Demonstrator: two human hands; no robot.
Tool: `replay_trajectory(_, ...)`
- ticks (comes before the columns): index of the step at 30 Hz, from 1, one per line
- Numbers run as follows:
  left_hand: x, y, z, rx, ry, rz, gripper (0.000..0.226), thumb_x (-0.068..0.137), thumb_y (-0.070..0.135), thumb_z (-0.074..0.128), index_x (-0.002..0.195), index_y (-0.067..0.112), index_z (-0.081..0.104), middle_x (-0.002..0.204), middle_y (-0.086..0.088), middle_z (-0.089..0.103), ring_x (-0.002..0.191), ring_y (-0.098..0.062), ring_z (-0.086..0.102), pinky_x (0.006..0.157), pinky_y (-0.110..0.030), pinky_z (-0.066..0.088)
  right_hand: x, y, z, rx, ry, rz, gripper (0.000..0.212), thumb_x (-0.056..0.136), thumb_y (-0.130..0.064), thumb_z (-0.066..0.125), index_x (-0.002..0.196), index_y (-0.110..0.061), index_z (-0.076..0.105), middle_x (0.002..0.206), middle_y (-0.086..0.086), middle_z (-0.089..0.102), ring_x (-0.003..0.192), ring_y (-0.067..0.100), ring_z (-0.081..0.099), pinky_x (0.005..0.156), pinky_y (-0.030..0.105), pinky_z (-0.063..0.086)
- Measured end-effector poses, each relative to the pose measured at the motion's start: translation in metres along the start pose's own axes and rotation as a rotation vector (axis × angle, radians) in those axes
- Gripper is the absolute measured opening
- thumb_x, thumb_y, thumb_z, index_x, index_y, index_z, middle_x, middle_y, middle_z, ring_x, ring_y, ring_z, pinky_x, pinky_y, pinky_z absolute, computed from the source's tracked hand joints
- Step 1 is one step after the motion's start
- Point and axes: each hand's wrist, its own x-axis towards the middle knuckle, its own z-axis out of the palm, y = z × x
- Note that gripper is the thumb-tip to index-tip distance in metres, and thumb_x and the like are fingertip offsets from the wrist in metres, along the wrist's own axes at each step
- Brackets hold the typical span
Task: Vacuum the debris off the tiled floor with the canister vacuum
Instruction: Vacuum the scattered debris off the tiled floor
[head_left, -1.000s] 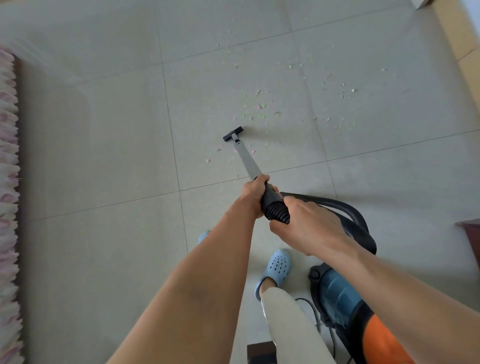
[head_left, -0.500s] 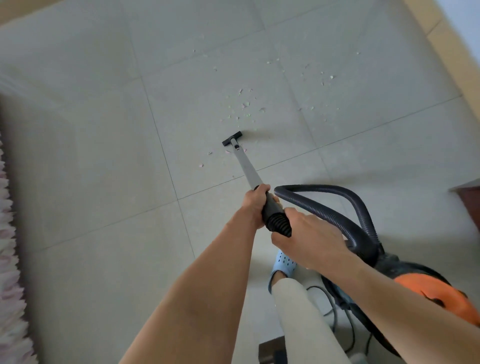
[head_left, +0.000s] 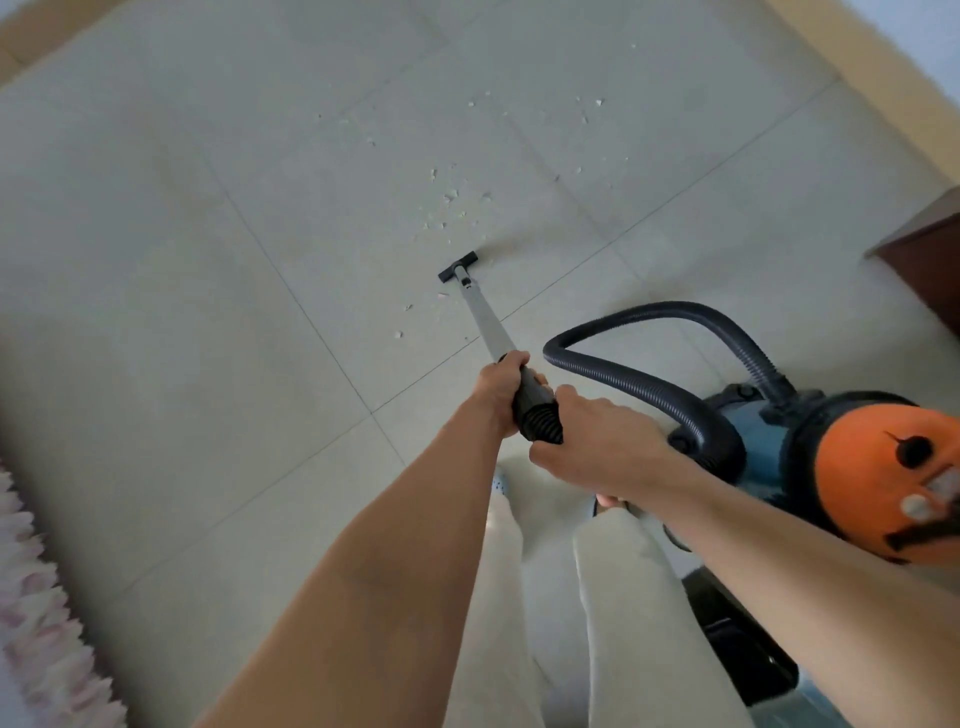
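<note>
The left hand is wrapped round the black cuff where the grey metal wand begins, and the right hand grips the ribbed black hose end just behind it; both are closed tight on the tool, the left one leading. From the left hand the wand runs forward and slightly left, its long axis pointing up the floor to the small black floor nozzle, which rests flat on the tile. The scattered pale debris lies mostly just beyond the nozzle, along that same line, with a thinner spread farther off to the right and a few flecks beside the wand on its left, nearer the person. The next push likely runs straight ahead along the wand's axis.

The pale grey tiled floor has dark grout lines. The corrugated black hose loops back to the blue and orange canister vacuum at the person's right. A pink-and-white shaggy rug edge lies at the left, and a dark brown furniture corner at the right.
</note>
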Motion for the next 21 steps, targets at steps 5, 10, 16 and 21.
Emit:
replay_trajectory(5,-0.004,-0.004,-0.035,0.077,-0.018,-0.026,0.016,0.097,0.017,0.053,0.093,0.004,0.046,0.064,-0.007,0.049,0.051,-0.019,0.05,0.042,-0.023,0.05,-0.011,-0.028,0.03,0.033,0.008,0.046,0.03,0.094,-0.037,0.052,0.112,-0.016,0.042,0.079,-0.003,0.054,0.059,0.015,0.053,0.064,0.031,0.044)
replay_trajectory(10,-0.009,-0.014,-0.057,0.125,-0.018,-0.037,0.015,0.098,0.016,0.052,0.094,0.004,0.044,0.064,-0.008,0.047,0.051,-0.019,0.048,0.04,-0.021,0.049,-0.021,-0.044,0.056,0.1,-0.004,0.086,0.027,0.094,-0.035,0.051,0.108,-0.016,0.039,0.074,-0.004,0.054,0.051,0.012,0.049,0.055,0.03,0.036)
replay_trajectory(16,-0.017,-0.026,-0.081,0.152,-0.041,-0.042,0.016,0.097,0.017,0.053,0.092,0.004,0.045,0.059,-0.008,0.051,0.044,-0.018,0.05,0.044,-0.023,0.049,-0.036,-0.061,0.08,0.125,0.005,0.109,0.028,0.096,-0.037,0.051,0.109,-0.017,0.035,0.086,-0.001,0.055,0.05,0.012,0.042,0.063,0.032,0.042)
replay_trajectory(21,-0.025,-0.032,-0.111,0.204,-0.065,-0.015,0.018,0.097,0.017,0.053,0.087,0.005,0.046,0.051,-0.007,0.054,0.039,-0.018,0.052,0.047,-0.025,0.048,-0.047,-0.085,0.106,0.141,0.066,0.114,0.029,0.095,-0.037,0.051,0.106,-0.017,0.032,0.073,-0.005,0.045,0.049,0.011,0.041,0.054,0.029,0.033)
